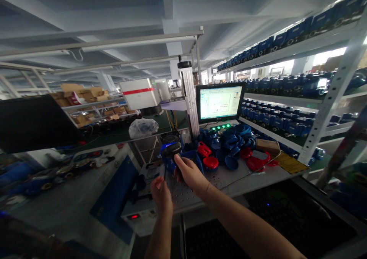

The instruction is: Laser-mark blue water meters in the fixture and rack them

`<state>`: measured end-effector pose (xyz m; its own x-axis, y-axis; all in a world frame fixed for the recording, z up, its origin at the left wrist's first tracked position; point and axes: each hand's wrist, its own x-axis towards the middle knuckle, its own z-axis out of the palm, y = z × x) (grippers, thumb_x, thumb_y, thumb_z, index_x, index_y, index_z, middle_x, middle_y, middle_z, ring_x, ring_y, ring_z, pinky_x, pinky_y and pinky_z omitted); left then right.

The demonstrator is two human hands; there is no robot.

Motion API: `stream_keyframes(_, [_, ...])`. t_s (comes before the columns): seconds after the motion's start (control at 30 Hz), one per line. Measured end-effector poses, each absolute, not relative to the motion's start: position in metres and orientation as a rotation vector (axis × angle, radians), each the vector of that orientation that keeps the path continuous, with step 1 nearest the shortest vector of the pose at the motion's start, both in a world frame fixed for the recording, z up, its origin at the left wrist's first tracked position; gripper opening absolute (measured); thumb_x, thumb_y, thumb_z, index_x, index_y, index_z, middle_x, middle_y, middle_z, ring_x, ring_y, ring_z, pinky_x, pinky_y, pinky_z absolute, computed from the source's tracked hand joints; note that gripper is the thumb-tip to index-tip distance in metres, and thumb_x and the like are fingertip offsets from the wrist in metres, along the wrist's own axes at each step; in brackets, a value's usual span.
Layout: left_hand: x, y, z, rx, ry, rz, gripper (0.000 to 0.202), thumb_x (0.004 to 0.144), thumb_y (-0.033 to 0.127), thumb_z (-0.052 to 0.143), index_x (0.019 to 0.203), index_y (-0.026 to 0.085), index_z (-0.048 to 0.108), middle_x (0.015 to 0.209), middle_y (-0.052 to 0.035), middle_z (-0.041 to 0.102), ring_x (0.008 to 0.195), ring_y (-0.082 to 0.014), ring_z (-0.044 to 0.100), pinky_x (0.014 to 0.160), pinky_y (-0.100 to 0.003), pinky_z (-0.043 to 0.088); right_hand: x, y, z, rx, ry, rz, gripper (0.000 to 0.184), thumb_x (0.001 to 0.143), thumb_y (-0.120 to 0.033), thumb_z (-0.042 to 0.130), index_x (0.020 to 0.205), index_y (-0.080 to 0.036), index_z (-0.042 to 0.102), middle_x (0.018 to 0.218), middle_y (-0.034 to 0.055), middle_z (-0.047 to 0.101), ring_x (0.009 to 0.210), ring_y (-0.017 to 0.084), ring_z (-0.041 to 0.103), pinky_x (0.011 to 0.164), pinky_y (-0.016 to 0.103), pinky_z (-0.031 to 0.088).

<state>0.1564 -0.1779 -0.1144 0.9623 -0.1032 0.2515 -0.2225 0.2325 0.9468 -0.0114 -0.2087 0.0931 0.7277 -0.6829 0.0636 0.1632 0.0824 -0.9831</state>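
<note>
My right hand (pixel 190 174) grips a black handheld scanner (pixel 171 151) held just above the perforated metal work plate (pixel 220 178). Its head sits in front of a blue part (pixel 169 162) on the plate. My left hand (pixel 160 192) hovers just below and left of the scanner with its fingers curled, and I cannot see anything in it. Right of my right hand lies a pile of blue caps (pixel 232 140) and red caps (pixel 210 162).
A white laser-marking head (pixel 140 94) on a ruled column (pixel 190 98) stands over the plate beside a lit monitor (pixel 219 102). Shelves of blue units (pixel 286 87) fill the right. A cardboard box (pixel 267 145), a dark screen (pixel 31 121) and a plastic bag (pixel 142 128) surround the bench.
</note>
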Motion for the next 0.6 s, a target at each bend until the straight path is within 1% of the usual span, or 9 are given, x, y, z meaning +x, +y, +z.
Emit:
stream_keyframes(0.23, [0.1515, -0.1758, -0.1089, 1.348, -0.278, 0.073, 0.032, 0.082, 0.028, 0.07, 0.113, 0.022, 0.066, 0.114, -0.005, 0.071, 0.108, -0.0243, 0.069, 0.109, -0.048, 0.053, -0.0151, -0.2064, 0.0972, -1.36, 0.481, -0.666, 0.054, 0.106, -0.072, 0.058, 0.094, -0.019, 0.06, 0.069, -0.0038, 0.061, 0.049, 0.008, 0.051, 0.045, 0.021, 0.034])
stream_keyframes(0.43, [0.1514, -0.1764, -0.1087, 1.324, -0.283, 0.06, 0.031, 0.082, 0.028, 0.07, 0.112, 0.021, 0.065, 0.113, -0.0053, 0.07, 0.107, -0.0243, 0.069, 0.11, -0.05, 0.053, -0.0129, -0.2074, 0.0951, -1.364, 0.48, -0.674, 0.051, 0.108, -0.069, 0.058, 0.094, -0.019, 0.061, 0.067, -0.0044, 0.06, 0.048, 0.008, 0.051, 0.045, 0.021, 0.034])
stream_keyframes(0.5, [0.1508, -0.1763, -0.1081, 1.321, -0.287, 0.065, 0.031, 0.082, 0.028, 0.07, 0.112, 0.021, 0.065, 0.112, -0.005, 0.07, 0.107, -0.0244, 0.068, 0.11, -0.05, 0.053, -0.0131, -0.2079, 0.0933, -1.374, 0.47, -0.677, 0.053, 0.108, -0.07, 0.056, 0.094, -0.019, 0.061, 0.068, -0.0037, 0.061, 0.048, 0.008, 0.051, 0.045, 0.021, 0.034])
stream_keyframes(0.57, [0.1493, -0.1757, -0.1062, 1.32, -0.285, 0.062, 0.031, 0.083, 0.029, 0.07, 0.112, 0.021, 0.064, 0.113, -0.0049, 0.069, 0.108, -0.0243, 0.069, 0.11, -0.05, 0.053, -0.0162, -0.2085, 0.0917, -1.399, 0.436, -0.666, 0.056, 0.105, -0.074, 0.058, 0.095, -0.019, 0.061, 0.071, -0.0029, 0.062, 0.049, 0.008, 0.051, 0.045, 0.021, 0.033])
stream_keyframes(0.6, [0.1484, -0.1752, -0.1047, 1.321, -0.287, 0.056, 0.031, 0.083, 0.029, 0.07, 0.112, 0.021, 0.064, 0.113, -0.005, 0.069, 0.108, -0.0241, 0.069, 0.11, -0.049, 0.053, -0.019, -0.2093, 0.0912, -1.425, 0.41, -0.651, 0.057, 0.102, -0.076, 0.062, 0.096, -0.019, 0.062, 0.072, -0.0029, 0.062, 0.051, 0.008, 0.051, 0.046, 0.021, 0.034])
